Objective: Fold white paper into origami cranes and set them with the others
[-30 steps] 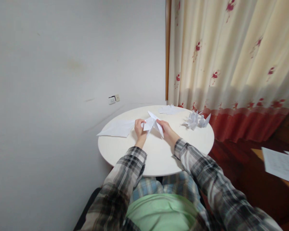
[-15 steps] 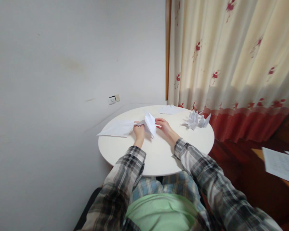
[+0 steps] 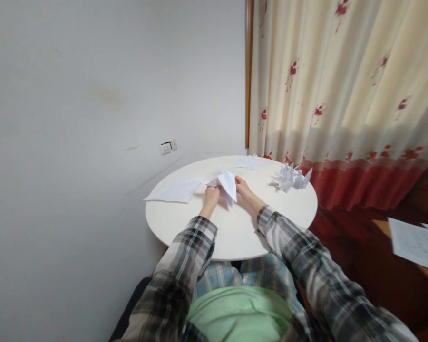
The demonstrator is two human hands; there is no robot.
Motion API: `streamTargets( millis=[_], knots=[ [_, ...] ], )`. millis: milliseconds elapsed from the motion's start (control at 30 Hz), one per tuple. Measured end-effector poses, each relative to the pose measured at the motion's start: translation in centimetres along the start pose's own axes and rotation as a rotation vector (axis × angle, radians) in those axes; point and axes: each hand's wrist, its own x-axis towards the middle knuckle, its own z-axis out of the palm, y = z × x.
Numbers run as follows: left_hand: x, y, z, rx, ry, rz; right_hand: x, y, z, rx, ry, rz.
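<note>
A folded piece of white paper (image 3: 226, 184) is held just above the round white table (image 3: 231, 232), between both of my hands. My left hand (image 3: 211, 195) pinches its left side with closed fingers. My right hand (image 3: 243, 189) grips its right edge, fingers closed on the paper. Both arms wear plaid sleeves and rest toward the table's middle.
A flat white sheet (image 3: 174, 189) lies at the table's left edge. Several finished folded paper figures (image 3: 289, 178) sit in a heap at the right, and more folded paper (image 3: 250, 162) lies at the back. A flowered curtain (image 3: 342, 95) hangs behind; papers (image 3: 415, 243) lie on a wooden surface at right.
The folded paper has been turned and pulled in between my hands; my hands have come closer together over it.
</note>
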Motion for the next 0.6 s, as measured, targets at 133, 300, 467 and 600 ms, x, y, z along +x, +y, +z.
streamTargets(
  millis=[133, 300, 467, 600],
  knots=[
    [0.5, -0.7, 0.3, -0.027, -0.024, 0.008, -0.4, -0.4, 0.0, 0.119, -0.035, 0.075],
    [1.1, -1.8, 0.6, -0.111, -0.095, 0.02, -0.8, -1.1, -0.3, 0.253, -0.127, 0.058],
    [0.8, -1.9, 0.9, -0.2, -0.224, 0.05, -1.1, -2.3, -0.2, 0.378, -0.137, 0.166],
    [0.0, -1.7, 0.9, -0.221, -0.313, 0.073, -1.2, -2.8, 0.1, 0.384, -0.031, 0.229]
  ],
)
